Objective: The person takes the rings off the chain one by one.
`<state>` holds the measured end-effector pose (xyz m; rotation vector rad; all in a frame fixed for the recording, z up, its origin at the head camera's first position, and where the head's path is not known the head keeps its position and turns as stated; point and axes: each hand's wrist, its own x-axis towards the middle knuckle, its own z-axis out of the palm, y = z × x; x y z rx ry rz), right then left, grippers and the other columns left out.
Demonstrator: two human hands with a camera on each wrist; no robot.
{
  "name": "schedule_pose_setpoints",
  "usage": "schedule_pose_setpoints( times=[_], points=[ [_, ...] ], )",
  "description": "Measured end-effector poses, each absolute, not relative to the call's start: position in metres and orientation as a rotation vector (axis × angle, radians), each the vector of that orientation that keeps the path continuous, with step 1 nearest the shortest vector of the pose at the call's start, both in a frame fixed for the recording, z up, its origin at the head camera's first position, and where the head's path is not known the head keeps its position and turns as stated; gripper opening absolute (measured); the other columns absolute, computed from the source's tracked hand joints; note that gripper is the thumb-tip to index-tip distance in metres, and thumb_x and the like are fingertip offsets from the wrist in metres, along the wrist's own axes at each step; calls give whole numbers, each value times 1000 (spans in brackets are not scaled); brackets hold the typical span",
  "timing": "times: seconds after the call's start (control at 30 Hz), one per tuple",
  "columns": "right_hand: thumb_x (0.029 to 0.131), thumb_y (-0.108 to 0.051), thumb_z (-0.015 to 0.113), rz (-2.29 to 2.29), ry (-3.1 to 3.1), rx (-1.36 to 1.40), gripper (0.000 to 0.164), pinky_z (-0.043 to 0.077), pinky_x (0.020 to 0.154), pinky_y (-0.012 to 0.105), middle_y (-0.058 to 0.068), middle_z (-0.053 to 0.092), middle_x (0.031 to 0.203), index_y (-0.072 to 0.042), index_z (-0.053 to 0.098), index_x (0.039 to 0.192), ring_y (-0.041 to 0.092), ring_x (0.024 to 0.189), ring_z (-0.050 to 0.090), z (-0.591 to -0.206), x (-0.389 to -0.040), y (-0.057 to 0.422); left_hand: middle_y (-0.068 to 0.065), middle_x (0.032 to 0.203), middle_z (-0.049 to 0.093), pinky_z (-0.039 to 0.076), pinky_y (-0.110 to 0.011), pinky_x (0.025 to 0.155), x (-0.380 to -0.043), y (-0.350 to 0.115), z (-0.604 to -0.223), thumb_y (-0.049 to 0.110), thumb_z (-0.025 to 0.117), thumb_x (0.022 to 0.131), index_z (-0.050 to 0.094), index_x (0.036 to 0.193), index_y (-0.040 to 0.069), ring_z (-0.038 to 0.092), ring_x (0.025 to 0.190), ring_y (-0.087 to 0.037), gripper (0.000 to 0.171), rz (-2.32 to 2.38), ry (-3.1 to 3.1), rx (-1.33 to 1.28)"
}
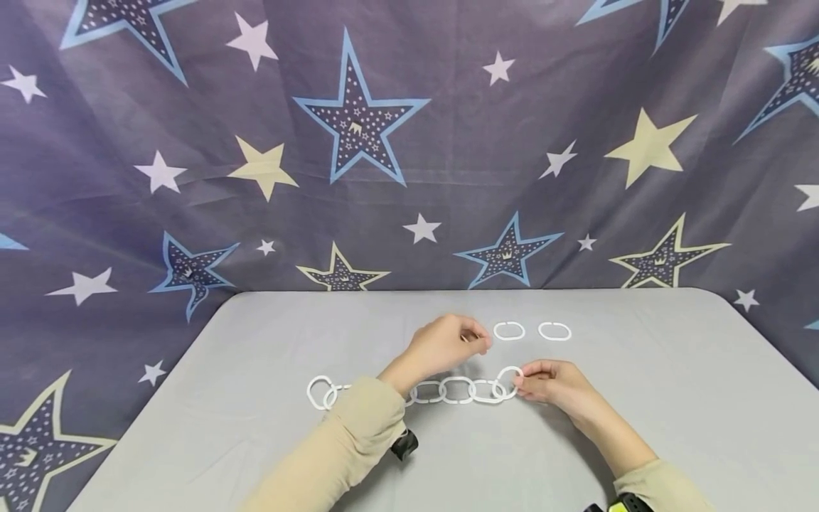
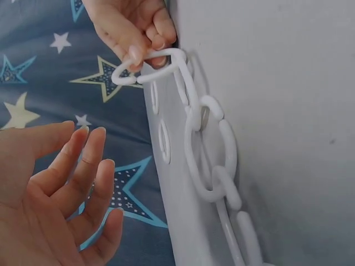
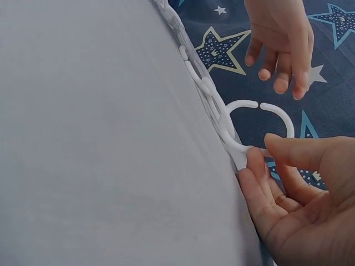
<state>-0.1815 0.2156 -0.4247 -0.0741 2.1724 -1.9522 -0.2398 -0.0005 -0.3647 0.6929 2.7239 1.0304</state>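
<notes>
A chain of white plastic links (image 1: 457, 390) lies across the table from left to right. At its right end, my right hand (image 1: 558, 387) pinches the last link (image 3: 288, 123) between thumb and fingers, tilting it up from the tabletop. This link has a small gap in its rim, plain in the right wrist view. My left hand (image 1: 448, 344) hovers over the chain with nothing in it, fingers relaxed and apart in the left wrist view. Its fingertips are close to a loose link (image 1: 509, 331) behind the chain. The left forearm hides part of the chain.
Another loose white link (image 1: 554, 331) lies to the right of the first one. The grey-covered table (image 1: 192, 441) ends at the back against a hanging purple cloth (image 1: 409, 142) printed with stars.
</notes>
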Motion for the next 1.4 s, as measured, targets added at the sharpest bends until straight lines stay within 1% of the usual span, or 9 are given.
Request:
schedule_pose_setpoints(
  times=[0.2, 0.5, 0.7, 0.93, 1.17, 1.4],
  points=[
    [90, -1, 66, -1948, 2172, -66, 23, 56, 75, 26, 5, 68, 84, 16, 59, 103, 10, 77, 67, -425, -181, 216, 21, 80, 65, 45, -30, 71, -228, -5, -366, 35, 67, 93, 76, 94, 29, 58, 77, -1, 11, 1027, 2723, 698],
    [90, -1, 66, -1935, 2178, -67, 25, 56, 76, 26, 7, 69, 87, 17, 59, 105, 10, 78, 68, -426, -182, 216, 21, 80, 63, 44, -27, 67, -212, -8, -371, 34, 71, 91, 76, 91, 28, 56, 73, 1, 8, 967, 2751, 717],
    [89, -1, 67, -1944, 2171, -58, 25, 56, 77, 26, 8, 69, 88, 17, 59, 105, 10, 79, 68, -425, -182, 216, 22, 77, 61, 41, -26, 64, -203, -8, -377, 32, 73, 88, 76, 87, 29, 53, 67, 1, 5, 911, 2790, 733],
    [89, -1, 67, -1939, 2178, -46, 24, 56, 78, 26, 7, 67, 88, 17, 60, 104, 11, 80, 68, -425, -182, 214, 23, 74, 60, 39, -24, 59, -202, -5, -386, 33, 76, 85, 76, 86, 29, 51, 61, -1, 4, 853, 2785, 758],
    [89, 1, 66, -1949, 2155, -72, 24, 56, 77, 26, 7, 68, 88, 18, 59, 104, 10, 79, 68, -426, -181, 214, 21, 72, 60, 41, -24, 63, -201, -2, -386, 29, 82, 80, 75, 85, 27, 51, 63, 0, 8, 775, 2745, 764],
    [90, 0, 66, -1940, 2169, -51, 24, 56, 77, 26, 6, 67, 87, 17, 59, 105, 11, 79, 68, -426, -182, 214, 22, 70, 59, 42, -27, 70, -200, 3, -387, 28, 87, 75, 74, 79, 28, 51, 66, 2, 14, 697, 2786, 739]
  ],
)
